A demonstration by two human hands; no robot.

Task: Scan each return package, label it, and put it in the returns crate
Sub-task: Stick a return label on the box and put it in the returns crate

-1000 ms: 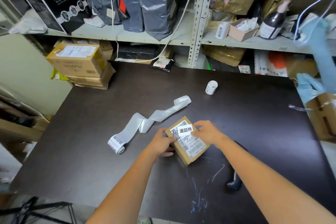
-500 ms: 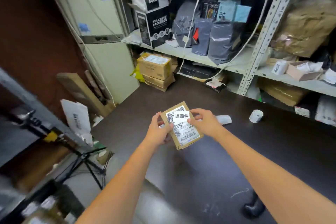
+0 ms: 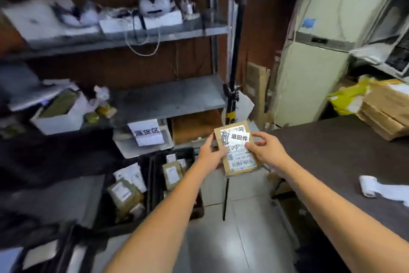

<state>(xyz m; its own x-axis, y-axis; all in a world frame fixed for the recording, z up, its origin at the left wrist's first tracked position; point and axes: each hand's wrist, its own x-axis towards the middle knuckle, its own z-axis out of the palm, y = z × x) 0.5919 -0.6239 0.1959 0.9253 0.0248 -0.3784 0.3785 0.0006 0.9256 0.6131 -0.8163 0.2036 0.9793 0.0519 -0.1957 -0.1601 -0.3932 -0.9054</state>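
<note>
The small cardboard package (image 3: 238, 153) is held in the air above the floor, left of the dark table (image 3: 332, 162) and right of 2 black crates (image 3: 152, 184) that hold other parcels. Its long axis runs near to far, leaning slightly left at the far end. The labelled face is turned up toward the camera, with the white return sticker (image 3: 240, 137) at the far end and the barcode at the near end.

The left hand (image 3: 211, 155) grips the left long edge, thumb on the face. The right hand (image 3: 265, 151) pinches the right edge, thumb at the sticker's corner. The fingers hide both edges, and the underside is out of sight.

The shelves (image 3: 168, 97) at left are blurred. A label roll (image 3: 368, 188) on the table is cut off at the right.
</note>
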